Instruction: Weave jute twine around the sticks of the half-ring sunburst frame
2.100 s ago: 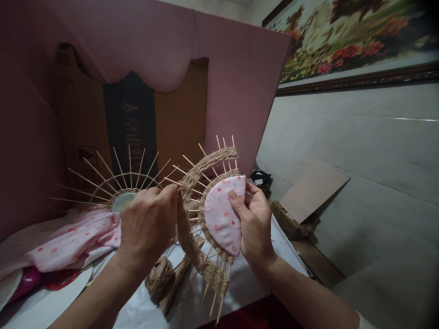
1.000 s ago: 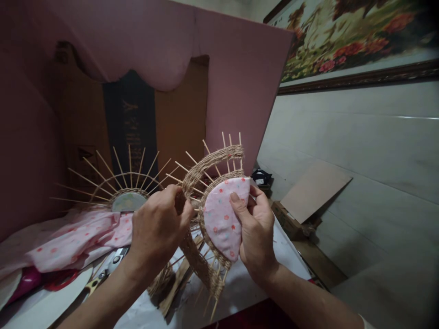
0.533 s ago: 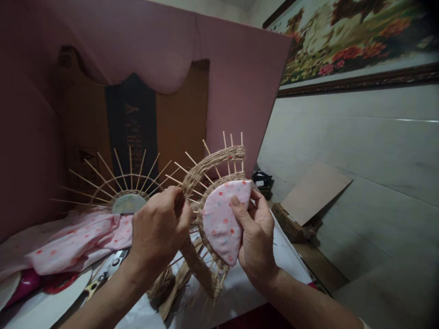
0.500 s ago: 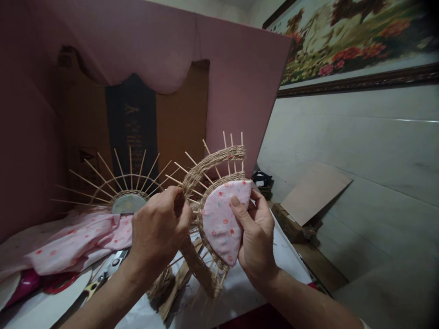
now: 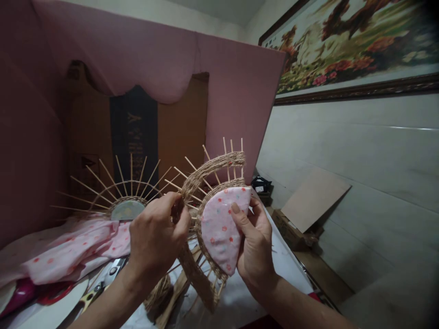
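Observation:
A half-round woven piece is held upright above the table, its flat centre covered in pink floral cloth. Thin wooden sticks fan out from it, and bands of twisted twine run across them in two arcs. My right hand grips the straight side, thumb on the cloth and fingers behind. At the outer band, my left hand is closed with thumb and fingers pinched on the twine-wrapped edge; its fingertips are partly hidden. Below hangs or lies a bundle of twine, partly covered.
A second half-round stick frame stands at the back left behind pink floral fabric. Scissors and a red ring-shaped item lie at the left. A cardboard box is behind; a flat board leans at the right.
The whole scene sits slightly lower in view, as the camera has tilted up. Both hands keep the same hold on the woven piece.

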Demonstrator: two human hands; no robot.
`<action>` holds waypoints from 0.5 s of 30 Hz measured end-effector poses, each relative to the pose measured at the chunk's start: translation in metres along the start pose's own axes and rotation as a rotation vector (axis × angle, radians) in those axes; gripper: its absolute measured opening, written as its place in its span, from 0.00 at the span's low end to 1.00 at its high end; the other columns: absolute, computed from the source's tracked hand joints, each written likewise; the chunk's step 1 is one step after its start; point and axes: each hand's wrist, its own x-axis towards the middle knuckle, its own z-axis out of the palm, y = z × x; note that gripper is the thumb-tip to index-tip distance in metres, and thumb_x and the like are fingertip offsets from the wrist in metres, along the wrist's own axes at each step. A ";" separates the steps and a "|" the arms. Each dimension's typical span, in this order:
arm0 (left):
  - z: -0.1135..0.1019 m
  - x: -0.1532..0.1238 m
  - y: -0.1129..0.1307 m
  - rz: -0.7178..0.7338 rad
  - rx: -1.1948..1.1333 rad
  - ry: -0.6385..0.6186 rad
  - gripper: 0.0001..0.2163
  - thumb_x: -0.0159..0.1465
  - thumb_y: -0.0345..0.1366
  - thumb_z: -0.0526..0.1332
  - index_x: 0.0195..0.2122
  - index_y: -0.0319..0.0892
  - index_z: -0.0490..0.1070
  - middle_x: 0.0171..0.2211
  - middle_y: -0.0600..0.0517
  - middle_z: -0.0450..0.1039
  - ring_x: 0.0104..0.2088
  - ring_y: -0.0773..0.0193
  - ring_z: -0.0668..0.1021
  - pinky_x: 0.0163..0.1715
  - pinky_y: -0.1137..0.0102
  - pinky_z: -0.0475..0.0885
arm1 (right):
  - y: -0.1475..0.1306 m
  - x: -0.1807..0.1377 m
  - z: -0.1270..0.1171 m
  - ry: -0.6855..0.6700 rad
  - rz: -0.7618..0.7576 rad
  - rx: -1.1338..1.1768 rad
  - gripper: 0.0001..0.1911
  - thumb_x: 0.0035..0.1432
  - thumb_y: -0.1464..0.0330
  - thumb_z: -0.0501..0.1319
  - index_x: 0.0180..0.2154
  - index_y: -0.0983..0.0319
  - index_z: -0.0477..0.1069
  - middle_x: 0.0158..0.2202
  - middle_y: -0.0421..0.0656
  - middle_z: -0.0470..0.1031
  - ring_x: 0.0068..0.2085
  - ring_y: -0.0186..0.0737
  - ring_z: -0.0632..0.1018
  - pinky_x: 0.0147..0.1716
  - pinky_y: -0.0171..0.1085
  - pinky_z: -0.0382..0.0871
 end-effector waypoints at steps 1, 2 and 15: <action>0.000 0.000 0.000 0.001 0.000 0.004 0.06 0.59 0.36 0.56 0.35 0.43 0.71 0.30 0.51 0.74 0.31 0.58 0.75 0.30 0.67 0.63 | 0.000 0.000 0.000 0.001 0.004 0.004 0.17 0.52 0.68 0.65 0.44 0.58 0.66 0.38 0.40 0.72 0.37 0.35 0.74 0.37 0.35 0.70; 0.000 0.000 0.000 0.002 0.000 0.006 0.06 0.59 0.36 0.56 0.36 0.43 0.71 0.30 0.51 0.74 0.31 0.58 0.75 0.30 0.67 0.63 | 0.000 0.000 0.000 0.003 0.010 0.008 0.17 0.52 0.68 0.65 0.44 0.58 0.66 0.38 0.40 0.72 0.36 0.35 0.74 0.37 0.35 0.70; 0.000 -0.001 0.000 -0.007 0.006 0.039 0.06 0.58 0.35 0.57 0.35 0.44 0.72 0.29 0.52 0.74 0.30 0.59 0.75 0.29 0.68 0.64 | -0.003 -0.002 0.004 0.029 0.063 0.077 0.18 0.50 0.68 0.66 0.44 0.59 0.66 0.35 0.39 0.73 0.33 0.33 0.74 0.34 0.34 0.70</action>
